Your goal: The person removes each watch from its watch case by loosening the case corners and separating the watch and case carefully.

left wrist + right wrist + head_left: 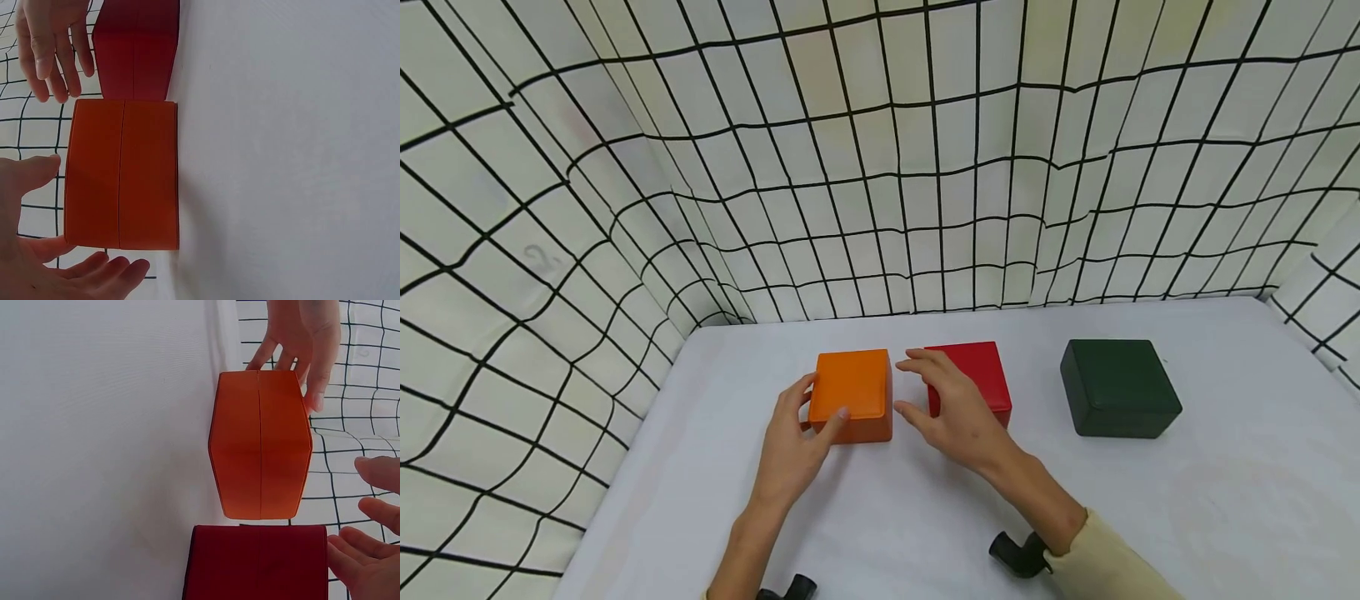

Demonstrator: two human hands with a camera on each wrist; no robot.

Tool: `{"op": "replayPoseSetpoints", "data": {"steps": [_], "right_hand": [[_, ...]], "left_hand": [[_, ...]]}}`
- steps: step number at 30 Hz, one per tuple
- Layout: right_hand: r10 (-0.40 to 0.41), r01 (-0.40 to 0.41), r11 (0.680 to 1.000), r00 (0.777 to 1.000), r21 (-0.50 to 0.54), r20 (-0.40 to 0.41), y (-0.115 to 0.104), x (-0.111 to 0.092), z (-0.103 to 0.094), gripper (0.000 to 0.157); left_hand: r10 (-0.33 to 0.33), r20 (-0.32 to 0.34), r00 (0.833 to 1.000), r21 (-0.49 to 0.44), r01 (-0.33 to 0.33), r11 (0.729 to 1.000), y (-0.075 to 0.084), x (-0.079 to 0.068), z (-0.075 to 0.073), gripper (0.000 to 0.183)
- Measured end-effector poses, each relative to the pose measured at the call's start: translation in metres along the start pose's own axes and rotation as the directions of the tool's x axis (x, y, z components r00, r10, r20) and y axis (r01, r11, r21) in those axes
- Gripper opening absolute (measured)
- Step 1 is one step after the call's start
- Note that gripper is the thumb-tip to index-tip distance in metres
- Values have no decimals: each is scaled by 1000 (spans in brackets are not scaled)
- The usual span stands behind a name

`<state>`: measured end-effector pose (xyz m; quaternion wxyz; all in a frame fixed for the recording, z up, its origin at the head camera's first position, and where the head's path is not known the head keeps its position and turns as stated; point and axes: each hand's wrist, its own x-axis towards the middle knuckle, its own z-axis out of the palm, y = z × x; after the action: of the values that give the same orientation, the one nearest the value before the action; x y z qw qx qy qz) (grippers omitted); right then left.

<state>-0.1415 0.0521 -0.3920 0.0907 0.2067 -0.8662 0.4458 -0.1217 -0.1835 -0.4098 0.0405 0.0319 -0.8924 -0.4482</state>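
An orange box with a seam round its sides sits on the white table. My left hand is at its left side, fingers spread beside the wall and thumb over the front top edge. In the left wrist view that thumb stands apart from the box, with the fingers close by its side. To the right is a red box, partly hidden by my right hand. That hand hovers above the table with loosely bent fingers pointing toward the orange box, and nothing is in it.
A dark green box stands farther right on the white tabletop. Black netting over pale walls borders the table at the back and left. Black wrist mounts show below both hands.
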Motion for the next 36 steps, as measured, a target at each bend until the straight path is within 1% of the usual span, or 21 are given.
{"op": "replayPoseSetpoints", "data": {"steps": [6,11,16,19,27,33,36], "right_hand": [[28,-30,999,998,38,48,-3,5,4,57],[15,-19,997,998,69,67,-5,8,8,58],[23,-31,997,994,77,111,-7,12,11,62],[42,-49,998,990,50,138,-9,16,14,65],[105,-94,994,975,-63,195,-10,24,19,71],[125,-110,991,963,-75,239,-10,28,21,73],[132,-115,990,957,-82,257,-11,30,22,75]], "left_hand": [[-2,34,999,-24,3,1000,-3,0,-2,86],[-19,94,995,-82,27,996,-6,4,-8,89],[-28,146,989,-147,49,988,-9,6,-13,90],[-25,162,986,-170,53,984,-10,6,-15,91],[-21,194,981,-213,63,975,-14,8,-15,95],[-17,210,978,-228,66,971,-18,9,-15,95],[-3,213,977,-235,54,971,-20,10,-15,94]]}}
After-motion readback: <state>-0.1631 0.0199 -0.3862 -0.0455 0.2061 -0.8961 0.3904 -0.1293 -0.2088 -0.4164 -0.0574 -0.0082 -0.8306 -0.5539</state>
